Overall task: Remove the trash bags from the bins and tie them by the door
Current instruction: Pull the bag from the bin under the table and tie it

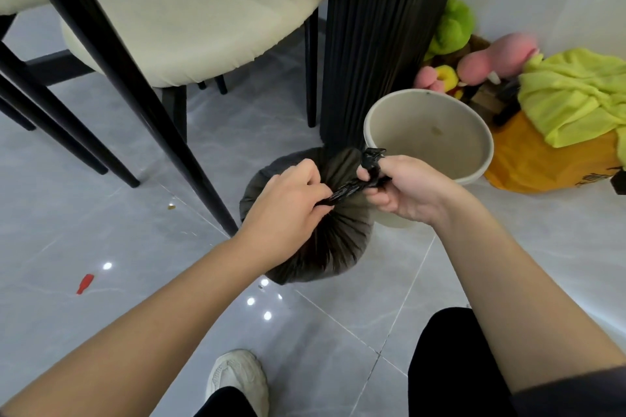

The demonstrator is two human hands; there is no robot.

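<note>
Item: black trash bag (315,247), full and rounded, out of its bin and resting on the grey tile floor (101,213) at centre, just left of the empty beige bin (474,159) and near the foot of the dark ribbed column (372,44). Neck: gathered and twisted into a short rope (345,195) lying nearly level across the top of the bag, its long axis running from lower left to upper right. Your left hand (288,196) is clenched on the left end of that rope, knuckles up, forearm coming in from the near left. Your right hand (403,186) grasps the right end, fingers curled around it, the crumpled tail of the bag (372,156) sticking up past your thumb; forearm comes in from the near right. The bag body hangs directly below both grips, each hand about equally near. Knot: judged not yet formed; the tail on the right side looks like the end to loop. No door in view. Nearby: cream chair (189,20) far left, soft toys (450,30) and a yellow-green cloth (576,91) far right.
</note>
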